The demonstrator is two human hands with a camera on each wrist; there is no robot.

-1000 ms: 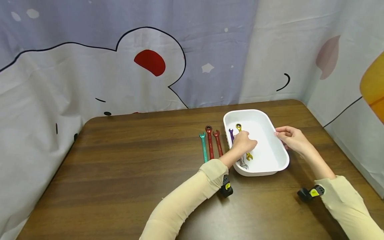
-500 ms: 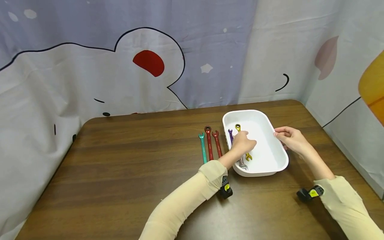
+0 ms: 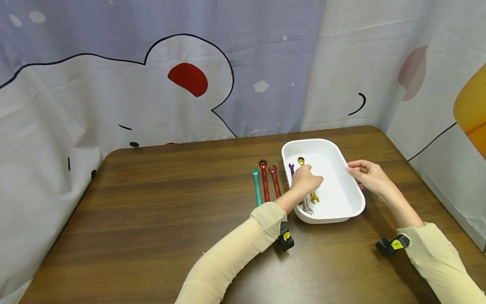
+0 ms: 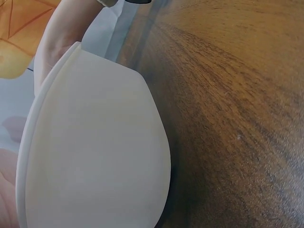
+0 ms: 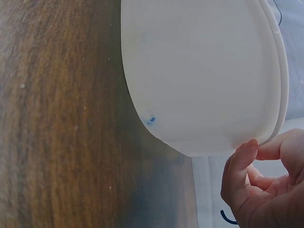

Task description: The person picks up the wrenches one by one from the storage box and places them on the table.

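Note:
My left hand reaches into the white plastic tray, over the middle of a yellow wrench. Its fingertips are hidden beneath the hand, and I cannot tell whether they pinch the wrench. A purple wrench and a silver wrench lie along the tray's left side, partly covered. At the right side, my right hand pinches the tray rim between thumb and fingers. That hand shows at the tray's corner in the right wrist view. The left wrist view shows mainly the tray's outer wall.
Left of the tray, a green wrench and two red wrenches, one longer and one shorter, lie side by side on the wooden table. A printed curtain hangs behind the table.
My left hand has shifted slightly up and left within the tray, showing a little more of the yellow wrench's lower end. The right hand and tray stay in place.

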